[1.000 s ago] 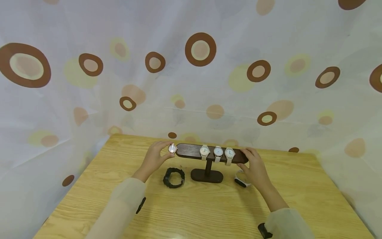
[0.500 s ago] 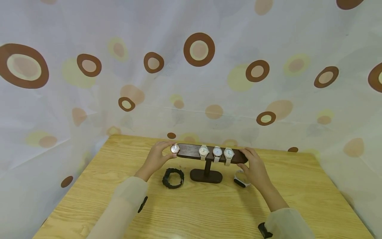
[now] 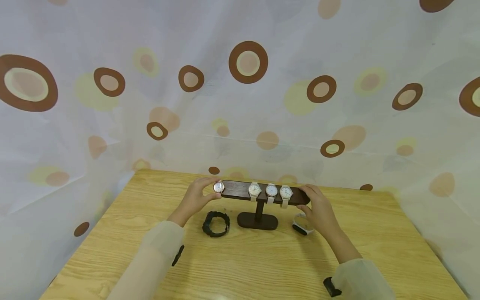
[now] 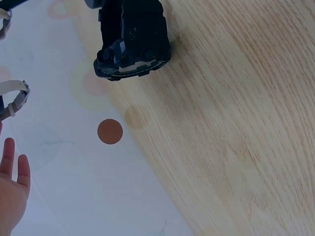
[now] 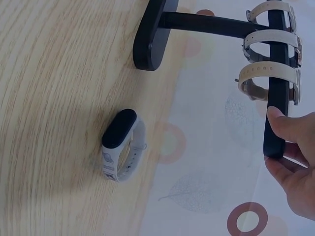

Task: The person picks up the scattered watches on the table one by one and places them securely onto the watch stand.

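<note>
- The left hand (image 3: pixel 193 198) was mostly closed, pinching a small round rose-gold-rimmed watch (image 3: pixel 218 187), forefinger at the upper edge of the case and thumb at the lower.
- That watch sat at the tips of the left hand, at the nearest end of the dark bar (image 3: pixel 236 188); whether its strap went round the bar could not be told.
- The right hand (image 3: pixel 322 212) gripped the other end of the bar, with its thumb on one face and its fingers curled about the end.
- Between the hands, nearer the right hand, three pale-strapped watches hung looped round the bar: a cream-strapped watch (image 3: pixel 286 192) closest to the right hand, then a white-strapped watch (image 3: pixel 271 190), then another cream-strapped watch (image 3: pixel 254 189), with a bare stretch of bar between this last one and the left hand.
- Below and between the hands, the post (image 3: pixel 259 210) joined the bar to a rounded dark base (image 3: pixel 257 221) on the wooden worktop (image 3: pixel 232 266).
- A chunky black watch (image 3: pixel 206 227) lay on its side below the left hand, its strap forming a loop.
- A white band (image 5: pixel 119 130) with a black screen lay on the worktop just beside and below the right hand, well apart from the left hand.
</note>
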The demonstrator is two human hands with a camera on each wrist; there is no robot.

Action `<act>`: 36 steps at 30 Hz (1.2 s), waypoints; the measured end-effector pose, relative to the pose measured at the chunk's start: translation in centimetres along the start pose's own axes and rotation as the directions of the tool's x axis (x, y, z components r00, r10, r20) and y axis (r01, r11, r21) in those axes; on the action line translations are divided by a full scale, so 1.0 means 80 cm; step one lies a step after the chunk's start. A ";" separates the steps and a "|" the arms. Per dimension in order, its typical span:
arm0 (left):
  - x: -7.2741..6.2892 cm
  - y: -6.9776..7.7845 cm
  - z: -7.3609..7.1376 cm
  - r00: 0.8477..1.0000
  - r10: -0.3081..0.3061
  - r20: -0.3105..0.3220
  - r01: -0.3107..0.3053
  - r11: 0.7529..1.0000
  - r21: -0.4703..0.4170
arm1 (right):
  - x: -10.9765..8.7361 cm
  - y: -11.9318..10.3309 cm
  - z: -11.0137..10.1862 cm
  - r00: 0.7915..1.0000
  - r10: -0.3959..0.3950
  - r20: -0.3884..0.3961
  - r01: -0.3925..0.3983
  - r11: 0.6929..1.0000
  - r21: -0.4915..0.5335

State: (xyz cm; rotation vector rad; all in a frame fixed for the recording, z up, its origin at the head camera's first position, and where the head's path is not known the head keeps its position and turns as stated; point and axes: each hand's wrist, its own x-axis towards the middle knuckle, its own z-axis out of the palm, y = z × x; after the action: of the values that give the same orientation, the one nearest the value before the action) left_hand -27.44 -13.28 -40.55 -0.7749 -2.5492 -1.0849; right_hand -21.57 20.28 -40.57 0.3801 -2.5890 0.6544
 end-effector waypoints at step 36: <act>-0.001 -0.004 0.008 0.999 -0.001 -0.041 -0.001 0.999 -0.050 | 0.002 0.005 0.000 0.999 -0.043 0.011 0.043 0.999 0.009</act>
State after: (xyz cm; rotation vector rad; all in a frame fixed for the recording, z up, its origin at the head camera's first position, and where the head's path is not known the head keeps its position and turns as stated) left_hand -27.58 -13.04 -41.18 -0.7573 -2.4970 -1.1567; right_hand -21.87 20.63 -40.64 0.4419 -2.5821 0.6512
